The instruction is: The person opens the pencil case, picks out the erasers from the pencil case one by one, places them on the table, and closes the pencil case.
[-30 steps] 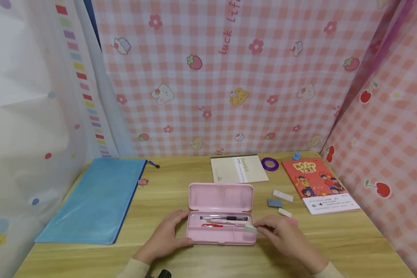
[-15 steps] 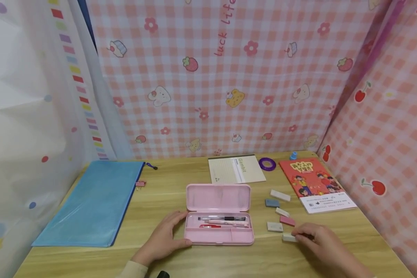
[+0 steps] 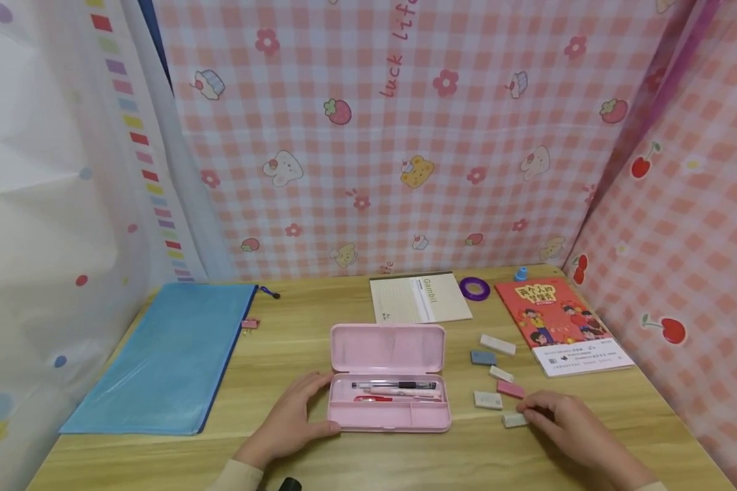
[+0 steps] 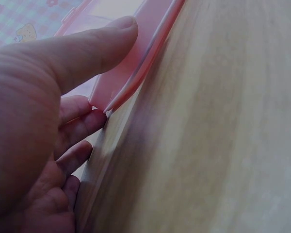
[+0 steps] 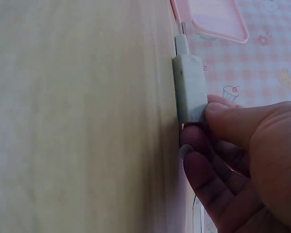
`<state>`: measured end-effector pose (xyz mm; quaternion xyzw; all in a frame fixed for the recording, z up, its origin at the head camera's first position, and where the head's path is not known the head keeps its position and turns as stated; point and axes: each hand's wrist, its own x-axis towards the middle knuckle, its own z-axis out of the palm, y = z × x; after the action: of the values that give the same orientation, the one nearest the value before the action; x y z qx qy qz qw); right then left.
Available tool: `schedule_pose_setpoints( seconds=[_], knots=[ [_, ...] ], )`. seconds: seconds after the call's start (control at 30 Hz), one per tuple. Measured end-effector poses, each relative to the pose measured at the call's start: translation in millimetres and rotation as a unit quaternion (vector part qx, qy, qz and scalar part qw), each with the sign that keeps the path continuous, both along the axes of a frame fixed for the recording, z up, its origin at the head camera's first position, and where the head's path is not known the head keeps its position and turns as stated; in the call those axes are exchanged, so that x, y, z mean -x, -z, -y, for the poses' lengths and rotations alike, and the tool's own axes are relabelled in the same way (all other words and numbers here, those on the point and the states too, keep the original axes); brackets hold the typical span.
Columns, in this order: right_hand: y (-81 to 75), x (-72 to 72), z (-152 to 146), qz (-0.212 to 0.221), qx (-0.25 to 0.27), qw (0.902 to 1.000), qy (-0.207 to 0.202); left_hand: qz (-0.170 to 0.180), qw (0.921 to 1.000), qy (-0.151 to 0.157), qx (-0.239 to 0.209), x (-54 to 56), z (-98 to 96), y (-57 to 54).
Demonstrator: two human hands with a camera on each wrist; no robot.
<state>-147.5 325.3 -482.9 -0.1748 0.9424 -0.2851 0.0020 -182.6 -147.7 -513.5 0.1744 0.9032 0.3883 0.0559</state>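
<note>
The pink pencil case (image 3: 374,416) stands with its lid up; a black pen (image 3: 399,385), a red pen (image 3: 374,399) and a pale pen (image 3: 405,393) lie in its rear compartment. My left hand (image 3: 291,416) rests against its left end, thumb touching the front corner, as the left wrist view also shows. To the right, my right hand (image 3: 565,423) pinches a white eraser (image 5: 191,90) between thumb and fingers, low at the table. Near it lie a pink eraser (image 3: 510,389), a grey-white eraser (image 3: 488,400), a small white eraser (image 3: 501,374), a blue eraser (image 3: 483,357) and a long white eraser (image 3: 498,344).
A blue zip folder (image 3: 160,361) lies at the left, with a pink clip (image 3: 250,324) beside it. At the back are a notebook (image 3: 420,298), a purple tape roll (image 3: 475,288) and a small blue object (image 3: 521,273). A red book (image 3: 546,314) lies at the right.
My right hand has moved rightward from over the pencil case's right end down to the table, carrying the white eraser. My left hand has stayed at the case.
</note>
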Motion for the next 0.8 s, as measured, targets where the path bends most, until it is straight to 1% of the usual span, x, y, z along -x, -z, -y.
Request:
schedule_pose_setpoints(
  seconds=[0.13, 0.23, 0.4, 0.53, 0.67, 0.8],
  knots=[
    [-0.6, 1.7, 2.5, 0.022, 0.001, 0.9997, 0.012, -0.002, 1.0, 0.001, 0.0, 0.1, 0.2, 0.1],
    [-1.5, 2.1, 4.4, 0.026, 0.002, 0.9996, 0.012, -0.006, 1.0, 0.002, -0.001, 0.2, 0.6, 0.6],
    [-1.9, 1.4, 5.4, 0.011, 0.001, 0.9999, 0.01, -0.006, 1.0, 0.005, 0.001, 1.0, 0.0, 1.2],
    [-2.5, 1.4, 5.0, -0.014, 0.01, 0.9998, 0.007, -0.003, 1.0, 0.006, 0.0, 1.1, -1.0, 1.0],
    [-11.5, 5.9, 13.4, -0.027, 0.028, 0.9991, 0.017, -0.01, 0.9999, 0.006, 0.0, 0.9, -0.4, 1.3],
    [-25.4, 17.1, 37.1, -0.024, 0.054, 0.9978, 0.028, -0.01, 0.9999, 0.004, 0.003, 0.9, 0.8, 1.3]
  ],
)
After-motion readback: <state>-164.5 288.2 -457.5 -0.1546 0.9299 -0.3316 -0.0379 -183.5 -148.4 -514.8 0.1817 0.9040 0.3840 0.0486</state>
